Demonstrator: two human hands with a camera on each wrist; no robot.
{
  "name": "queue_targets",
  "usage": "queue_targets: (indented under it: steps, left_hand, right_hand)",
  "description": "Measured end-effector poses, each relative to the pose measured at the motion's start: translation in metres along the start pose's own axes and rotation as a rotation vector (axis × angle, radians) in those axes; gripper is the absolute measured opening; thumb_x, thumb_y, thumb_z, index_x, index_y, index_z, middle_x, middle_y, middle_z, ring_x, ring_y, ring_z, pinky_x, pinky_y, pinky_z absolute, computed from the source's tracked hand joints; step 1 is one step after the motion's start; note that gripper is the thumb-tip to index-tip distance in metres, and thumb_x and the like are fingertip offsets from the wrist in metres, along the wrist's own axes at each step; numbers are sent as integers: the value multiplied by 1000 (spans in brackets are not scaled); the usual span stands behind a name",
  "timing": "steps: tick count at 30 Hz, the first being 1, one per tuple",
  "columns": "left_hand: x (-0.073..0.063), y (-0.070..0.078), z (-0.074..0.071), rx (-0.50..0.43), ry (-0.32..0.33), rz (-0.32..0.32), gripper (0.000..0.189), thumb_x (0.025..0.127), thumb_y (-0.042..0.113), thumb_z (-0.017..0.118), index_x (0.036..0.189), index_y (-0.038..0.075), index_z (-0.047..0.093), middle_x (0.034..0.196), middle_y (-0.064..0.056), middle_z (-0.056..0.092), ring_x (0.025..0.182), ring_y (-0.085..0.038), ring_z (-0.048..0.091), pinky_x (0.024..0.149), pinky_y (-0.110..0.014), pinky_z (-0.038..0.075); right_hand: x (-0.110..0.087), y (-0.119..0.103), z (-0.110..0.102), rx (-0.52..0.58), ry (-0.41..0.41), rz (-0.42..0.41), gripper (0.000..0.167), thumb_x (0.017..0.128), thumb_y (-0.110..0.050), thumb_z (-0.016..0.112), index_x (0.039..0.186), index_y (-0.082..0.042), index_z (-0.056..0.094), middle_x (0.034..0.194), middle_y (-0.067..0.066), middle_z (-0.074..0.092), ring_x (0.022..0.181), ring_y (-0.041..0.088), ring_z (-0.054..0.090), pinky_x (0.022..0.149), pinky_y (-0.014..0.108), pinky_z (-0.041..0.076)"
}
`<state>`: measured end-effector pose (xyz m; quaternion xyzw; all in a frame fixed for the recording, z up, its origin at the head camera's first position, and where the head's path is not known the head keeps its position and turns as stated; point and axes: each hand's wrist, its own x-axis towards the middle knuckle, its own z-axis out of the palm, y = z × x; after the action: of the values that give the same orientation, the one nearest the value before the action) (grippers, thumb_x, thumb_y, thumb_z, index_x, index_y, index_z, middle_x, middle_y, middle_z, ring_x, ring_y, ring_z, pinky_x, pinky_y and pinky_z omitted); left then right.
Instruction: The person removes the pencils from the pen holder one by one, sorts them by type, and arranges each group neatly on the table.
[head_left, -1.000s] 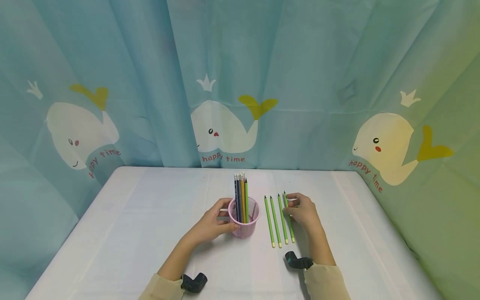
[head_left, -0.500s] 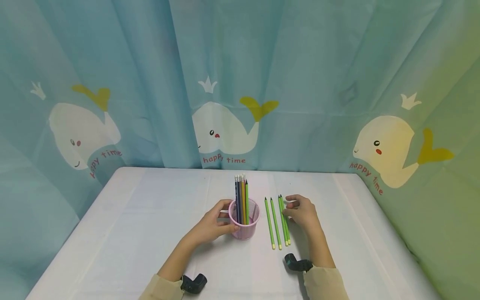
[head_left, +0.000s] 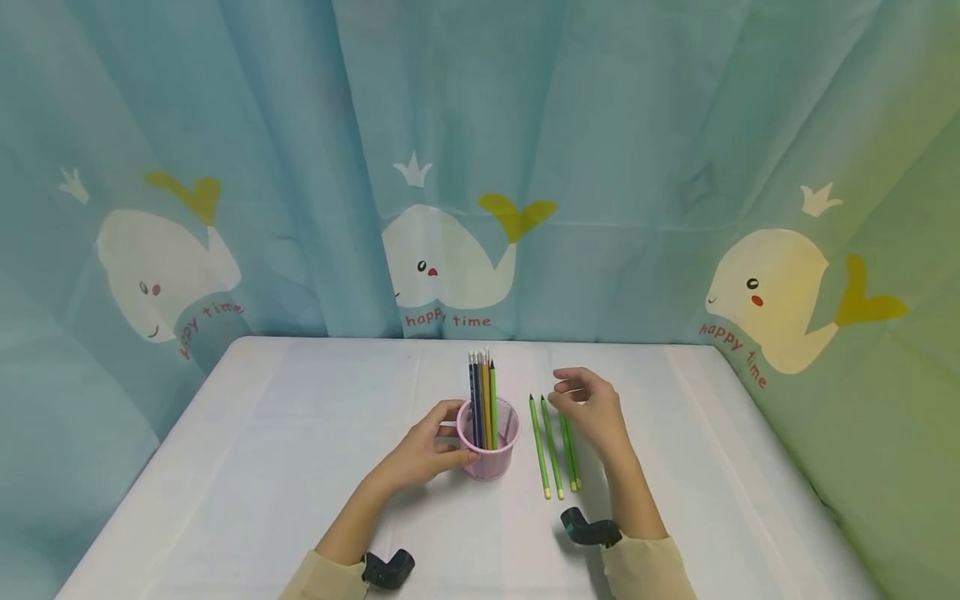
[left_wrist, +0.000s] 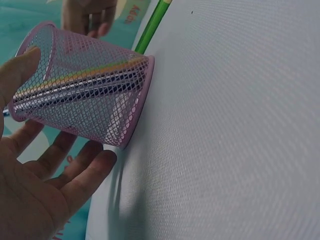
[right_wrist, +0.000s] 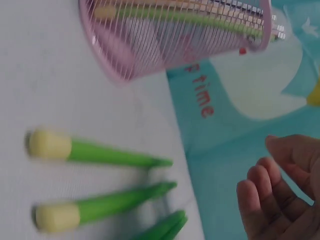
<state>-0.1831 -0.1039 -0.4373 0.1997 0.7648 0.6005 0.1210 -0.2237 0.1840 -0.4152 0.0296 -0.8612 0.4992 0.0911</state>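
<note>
My left hand (head_left: 420, 450) grips a pink mesh pencil cup (head_left: 487, 465), thumb at the near rim and fingers along the left side. Dark, yellow and green pencils (left_wrist: 100, 82) lean upright inside it. On the table right of the cup lie green pencils with black points away from me: one (head_left: 539, 450), another (head_left: 552, 454) beside it, and a close pair (head_left: 573, 462) farther right. Above the pair's far ends hovers my right hand (head_left: 596, 412), hiding their points in the head view. Its thumb and fingers (right_wrist: 250, 192) are apart with nothing between them in the right wrist view.
A white-covered table (head_left: 262, 467) stands before a blue-green curtain (head_left: 622, 167) printed with whales. Black wrist cameras are strapped on the left wrist (head_left: 388, 568) and right wrist (head_left: 588, 529).
The rightmost green pencil slid left against its neighbour beside my right hand. That hand then rose off it, moving away from me and slightly left. My left hand stayed on the cup.
</note>
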Motion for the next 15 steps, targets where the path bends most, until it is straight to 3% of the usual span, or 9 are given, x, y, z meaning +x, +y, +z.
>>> queue_targets:
  steps: [3,7,15]
  left_hand:
    - [0,0,0,-8,4,5,71,86,13,79,145,10,40,140,-16,50,124,-36,57,98,-35,55]
    - [-1,0,0,-20,4,13,71,86,13,79,144,11,40,140,-16,50,124,-35,57,97,-34,55]
    - [0,0,1,-34,-5,24,69,87,14,78,144,8,40,140,-20,49,123,-38,57,97,-36,56]
  right_hand:
    - [-2,-10,4,87,-37,-48,30,88,-14,75,117,-11,69,100,8,69,93,23,64,73,27,57]
    - [-6,-25,9,150,-79,-54,29,90,-13,74,118,-9,68,103,11,69,94,23,64,75,26,57]
    - [-25,-67,14,129,-131,-81,29,90,-4,71,118,-3,67,103,16,69,95,29,63,77,30,54]
